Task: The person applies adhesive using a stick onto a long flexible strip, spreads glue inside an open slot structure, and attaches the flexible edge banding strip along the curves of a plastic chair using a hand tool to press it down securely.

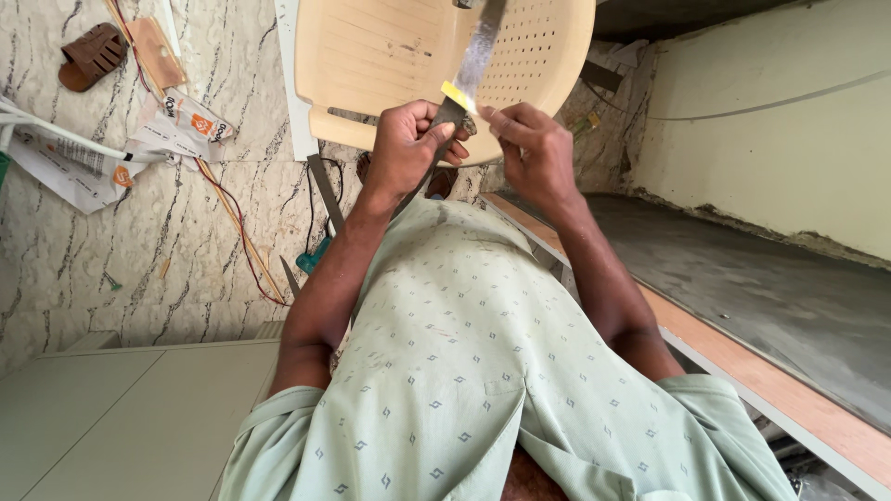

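Note:
My left hand (406, 147) is closed around the dark lower end of a long flat metal strip (479, 51), which points up and away from me over a chair. A small yellow piece (457, 95) sits on the strip just above that grip. My right hand (536, 148) is beside it, with thumb and forefinger pinched at the yellow piece and the strip's edge. Both forearms reach out over my pale green patterned shirt (464, 371), which fills the lower middle of the view.
A cream plastic chair (371, 56) stands behind the hands on a veined marble floor (186, 250). A brown sandal (91, 56), paper packets (176, 125) and red and yellow wires (237, 223) lie at the left. A wooden-edged board (742, 371) and grey concrete lie at the right.

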